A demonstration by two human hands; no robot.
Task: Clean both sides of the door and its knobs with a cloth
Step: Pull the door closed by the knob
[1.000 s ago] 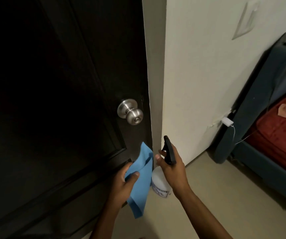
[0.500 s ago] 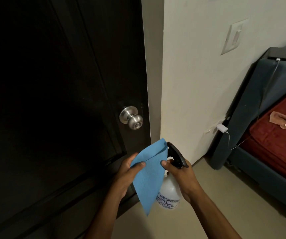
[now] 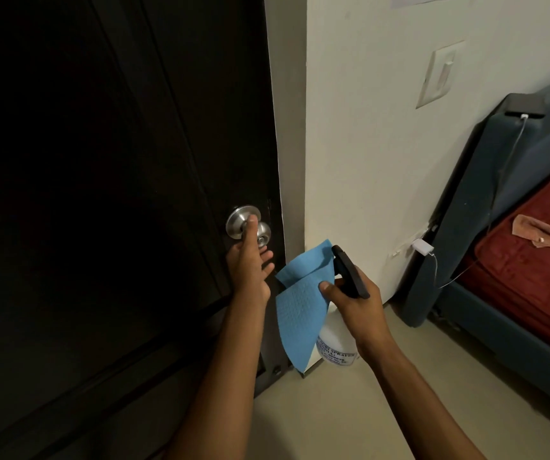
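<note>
A dark wooden door (image 3: 117, 194) fills the left half of the head view, shut against its frame. Its silver round knob (image 3: 237, 218) sits near the door's right edge. My left hand (image 3: 250, 263) reaches up to the knob with fingers straight, the index finger lying across it. My right hand (image 3: 356, 300) grips the black trigger head of a white spray bottle (image 3: 336, 346) and pinches a blue cloth (image 3: 300, 313) under the thumb. The cloth hangs down in front of the bottle.
A pale wall (image 3: 366, 144) with a light switch (image 3: 438, 74) stands right of the door frame. A blue bed frame (image 3: 466, 227) with a red mattress (image 3: 539, 260), a small brown rag and a charger cable lies at the right. The floor (image 3: 383, 410) is beige.
My left hand let go of the blue cloth and rose to the door knob. The cloth passed to my right hand, which still grips the spray bottle. The view tilted upward.
</note>
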